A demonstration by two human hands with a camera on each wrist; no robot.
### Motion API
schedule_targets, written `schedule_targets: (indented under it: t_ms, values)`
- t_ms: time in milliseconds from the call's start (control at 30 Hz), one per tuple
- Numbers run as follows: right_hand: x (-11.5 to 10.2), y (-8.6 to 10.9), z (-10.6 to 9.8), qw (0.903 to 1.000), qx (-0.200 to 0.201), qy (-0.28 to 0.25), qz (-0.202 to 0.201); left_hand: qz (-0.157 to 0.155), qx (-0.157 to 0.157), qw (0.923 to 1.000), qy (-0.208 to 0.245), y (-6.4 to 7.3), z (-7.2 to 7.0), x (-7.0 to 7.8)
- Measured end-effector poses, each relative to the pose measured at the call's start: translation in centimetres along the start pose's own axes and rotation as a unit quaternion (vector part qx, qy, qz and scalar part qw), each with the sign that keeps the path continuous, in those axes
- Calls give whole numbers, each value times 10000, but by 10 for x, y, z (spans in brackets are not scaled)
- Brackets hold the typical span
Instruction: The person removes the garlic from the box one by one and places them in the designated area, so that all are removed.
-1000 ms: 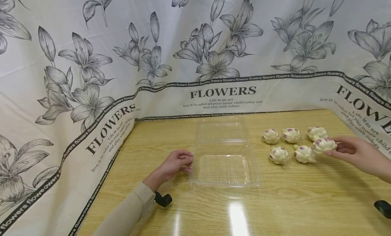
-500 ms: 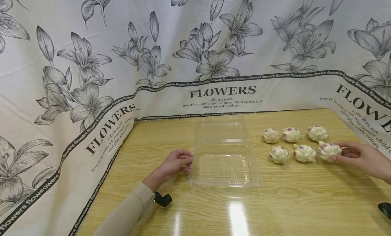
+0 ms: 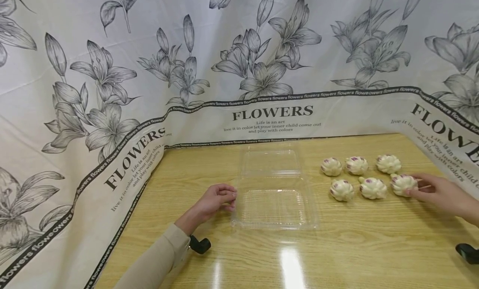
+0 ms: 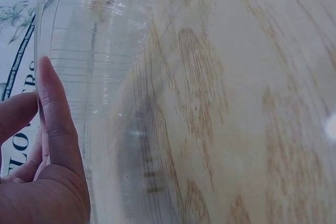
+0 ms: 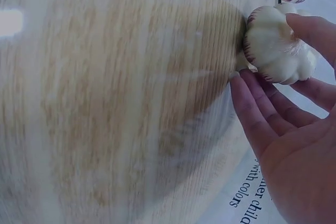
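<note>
A garlic bulb (image 3: pixel 402 184), cream with purple patches, sits at the near right end of the group, and my right hand (image 3: pixel 441 193) holds it from the right side. In the right wrist view, fingers and thumb curve round this garlic bulb (image 5: pixel 278 45) close over the table. My left hand (image 3: pixel 218 198) pinches the left rim of a clear plastic clamshell container (image 3: pixel 275 206), which lies with its lid spread toward the back. Up close in the left wrist view, the left hand (image 4: pixel 52 145) has the thin rim between its fingers.
Several more garlic bulbs stand in two rows, among them one (image 3: pixel 373 188) left of the held bulb and one (image 3: pixel 388 163) behind it. The wood-grain table (image 3: pixel 239 260) meets a flower-printed cloth (image 3: pixel 273 118) at the back and sides.
My right hand has brought the garlic bulb down and slightly right, from over the rows to the end of the near row. The left hand and container have stayed put.
</note>
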State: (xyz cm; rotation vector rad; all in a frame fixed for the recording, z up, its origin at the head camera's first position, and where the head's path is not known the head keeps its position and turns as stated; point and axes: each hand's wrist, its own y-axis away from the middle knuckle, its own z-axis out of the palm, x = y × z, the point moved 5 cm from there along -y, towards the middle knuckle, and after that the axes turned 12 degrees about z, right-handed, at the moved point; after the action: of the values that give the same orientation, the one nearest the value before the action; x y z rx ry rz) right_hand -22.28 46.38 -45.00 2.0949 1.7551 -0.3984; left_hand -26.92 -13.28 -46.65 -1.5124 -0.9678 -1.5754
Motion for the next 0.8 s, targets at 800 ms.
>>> schedule_targets:
  t_ms: [800]
  values:
    - [0, -1, 1, 9984, -549, -60, 109, 1, 101, 9999, -34, 2, -1, -8]
